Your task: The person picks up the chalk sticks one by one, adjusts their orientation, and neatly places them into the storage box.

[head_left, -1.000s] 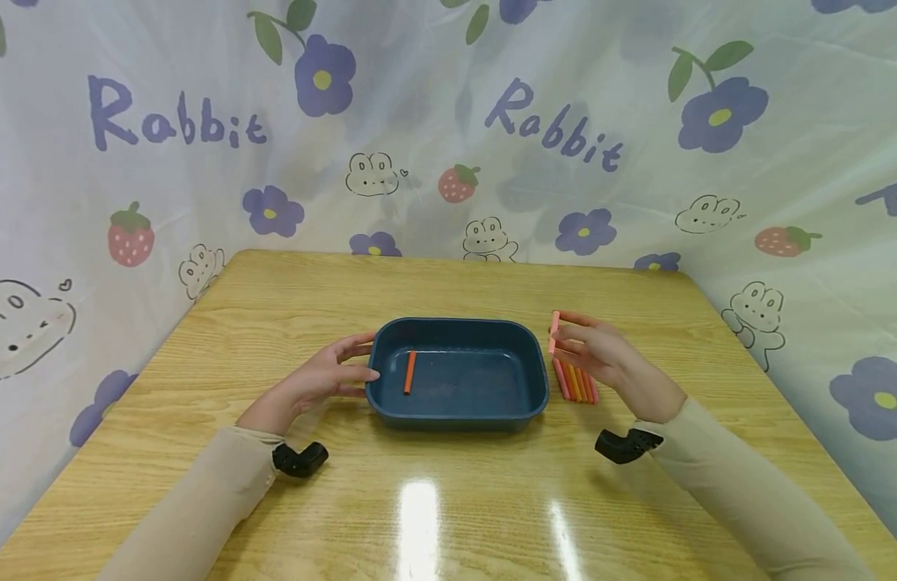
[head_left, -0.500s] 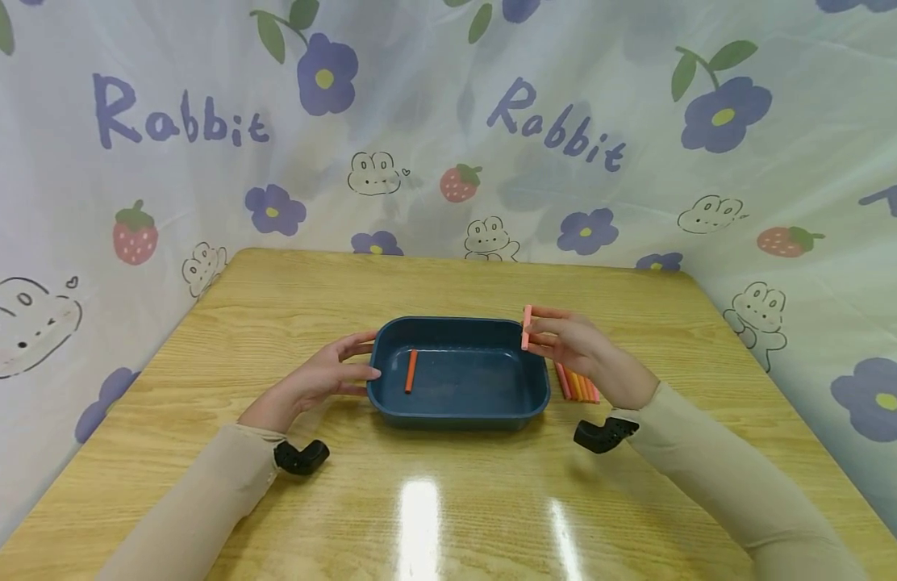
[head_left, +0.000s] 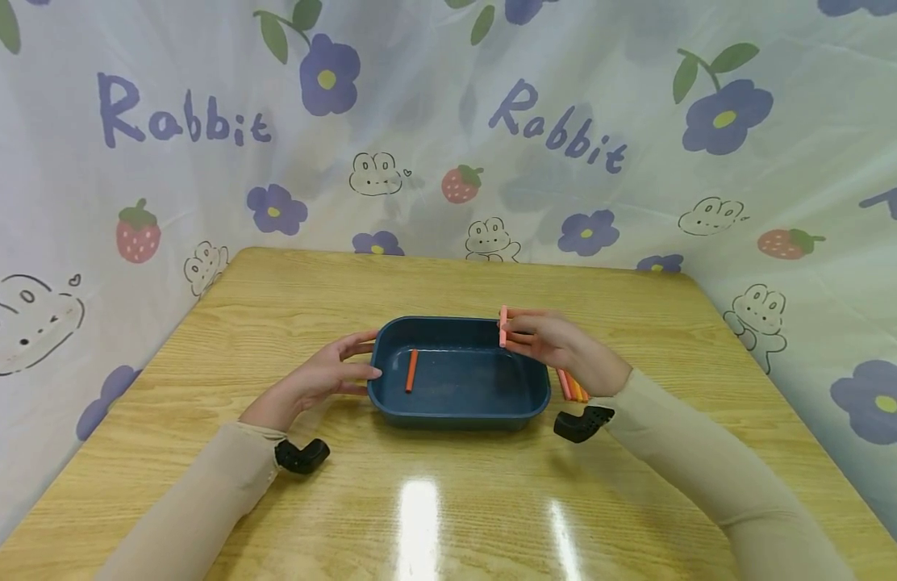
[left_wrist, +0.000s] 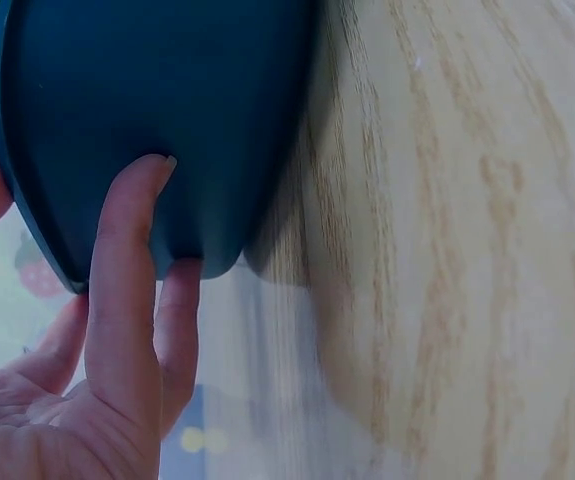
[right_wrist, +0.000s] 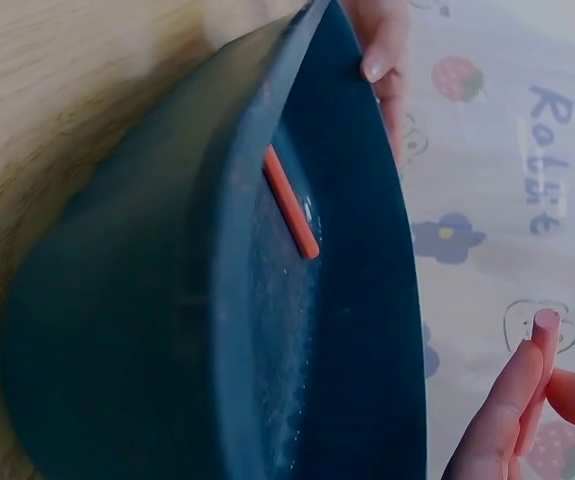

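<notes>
A dark blue plastic tub [head_left: 456,415] stands mid-table. My left hand [head_left: 321,375] holds its left end, thumb over the rim and fingers [left_wrist: 127,270] against the outer wall. Inside the tub, toward the left, lies an orange-red stick [head_left: 411,371]. With thumb and fingertips my right hand [head_left: 557,343] pinches a slim pink chalk-like stick [head_left: 502,329], roughly upright, over the tub's back right part. The right wrist view shows the stick's flat round end and the gripping fingers [right_wrist: 507,400].
Right of the tub, several pink, orange and yellow sticks [head_left: 570,386] lie side by side, partly hidden by my right wrist. A black wrist piece [head_left: 582,424] juts below each sleeve. Behind the wooden table [head_left: 310,278] hangs a rabbit-patterned cloth [head_left: 419,97].
My right hand has carried the pink stick leftward from beside the row of sticks to over the tub's right side. My left hand keeps its hold on the tub.
</notes>
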A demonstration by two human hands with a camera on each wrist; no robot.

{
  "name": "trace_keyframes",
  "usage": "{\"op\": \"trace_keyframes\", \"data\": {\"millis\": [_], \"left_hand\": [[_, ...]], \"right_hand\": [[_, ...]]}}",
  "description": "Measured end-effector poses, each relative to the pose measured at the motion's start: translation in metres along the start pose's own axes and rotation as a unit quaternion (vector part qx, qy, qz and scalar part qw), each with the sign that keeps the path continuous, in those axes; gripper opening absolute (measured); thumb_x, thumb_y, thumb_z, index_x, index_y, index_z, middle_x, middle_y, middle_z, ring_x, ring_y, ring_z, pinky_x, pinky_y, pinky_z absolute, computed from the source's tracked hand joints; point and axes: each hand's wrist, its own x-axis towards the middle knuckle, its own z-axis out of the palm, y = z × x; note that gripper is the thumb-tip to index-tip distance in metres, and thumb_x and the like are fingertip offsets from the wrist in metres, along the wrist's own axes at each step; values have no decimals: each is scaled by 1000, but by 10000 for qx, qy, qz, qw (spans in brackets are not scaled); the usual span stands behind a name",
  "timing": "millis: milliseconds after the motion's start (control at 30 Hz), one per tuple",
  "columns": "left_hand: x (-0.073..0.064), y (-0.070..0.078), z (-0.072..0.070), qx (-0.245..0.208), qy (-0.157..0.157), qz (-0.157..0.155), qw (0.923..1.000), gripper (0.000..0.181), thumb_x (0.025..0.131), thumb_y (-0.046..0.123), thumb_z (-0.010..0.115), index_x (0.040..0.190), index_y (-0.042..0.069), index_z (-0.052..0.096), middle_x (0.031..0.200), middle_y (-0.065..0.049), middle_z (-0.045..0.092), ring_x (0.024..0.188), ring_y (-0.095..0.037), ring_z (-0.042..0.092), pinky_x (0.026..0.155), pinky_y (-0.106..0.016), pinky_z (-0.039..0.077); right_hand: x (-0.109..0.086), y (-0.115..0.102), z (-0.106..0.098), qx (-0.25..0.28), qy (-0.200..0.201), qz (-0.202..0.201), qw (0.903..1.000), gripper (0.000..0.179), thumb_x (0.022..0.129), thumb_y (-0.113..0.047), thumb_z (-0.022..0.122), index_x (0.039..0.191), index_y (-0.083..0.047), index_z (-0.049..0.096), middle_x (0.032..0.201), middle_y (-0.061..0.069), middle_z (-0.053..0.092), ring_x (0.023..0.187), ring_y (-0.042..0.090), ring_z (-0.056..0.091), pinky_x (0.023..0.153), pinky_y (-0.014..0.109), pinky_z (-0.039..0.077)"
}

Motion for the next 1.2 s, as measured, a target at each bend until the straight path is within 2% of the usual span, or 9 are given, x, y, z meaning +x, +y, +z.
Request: {"op": "trace_keyframes", "data": {"millis": [133, 233, 400, 567, 767, 1033, 1200], "left_hand": [[0, 0, 0, -8, -8, 22, 10000, 79, 86, 2, 63, 149, 4, 15, 147, -27, 15, 109, -39, 54, 82, -44, 52], [0, -1, -1, -15, 5, 20, 10000, 79, 86, 2, 63, 149, 4, 16, 147, -27, 16, 109, -39, 54, 82, -44, 52], [1, -2, -2, 4, 46, 6, 10000, 78, 85, 2, 64, 149, 6, 18, 146, -26, 18, 108, -38, 55, 82, -45, 52], [1, -3, -3, 43, 34, 24, 10000, 79, 85, 3, 64, 149, 5, 17, 146, -26, 18, 108, -37, 55, 82, -45, 51], [1, -2, -3, 64, 41, 23, 10000, 79, 85, 3, 64, 149, 6, 18, 146, -25, 19, 109, -38, 54, 83, -46, 51], [2, -2, -1, 45, 27, 48, 10000, 79, 85, 4, 65, 148, 6, 18, 146, -26, 19, 109, -37, 54, 83, -46, 51], [2, -4, -1, -5, 111, -13, 9999, 78, 85, 3, 65, 148, 8, 20, 146, -23, 21, 108, -36, 55, 82, -46, 51]], "right_hand": [[7, -2, 7, 45, 18, 197, 9998, 49, 94, 3, 49, 141, -2, 38, 121, 12, 49, 116, 28, 48, 94, 31, 45], [12, -3, 12, 47, -49, 307, 9995, 49, 93, 2, 50, 140, -2, 38, 114, 10, 51, 107, 24, 51, 94, 31, 45], [21, -4, 22, 56, -110, 381, 9992, 48, 93, 3, 50, 139, 1, 37, 118, 13, 48, 114, 27, 47, 94, 31, 45], [29, -4, 31, -233, -281, 479, 9982, 48, 92, 3, 49, 139, 2, 36, 127, 17, 43, 107, 25, 49, 96, 32, 44], [36, -7, 43, -682, -597, 593, 9941, 50, 93, 3, 50, 140, 2, 35, 115, 14, 47, 98, 22, 51, 94, 31, 45], [45, -5, 56, -859, -752, 718, 9909, 53, 91, 6, 51, 141, 3, 33, 105, 14, 50, 86, 22, 57, 80, 28, 53], [50, -2, 64, -1169, -867, 921, 9851, 46, 92, 6, 50, 136, 7, 37, 101, 14, 52, 83, 23, 58, 83, 32, 52]]}}
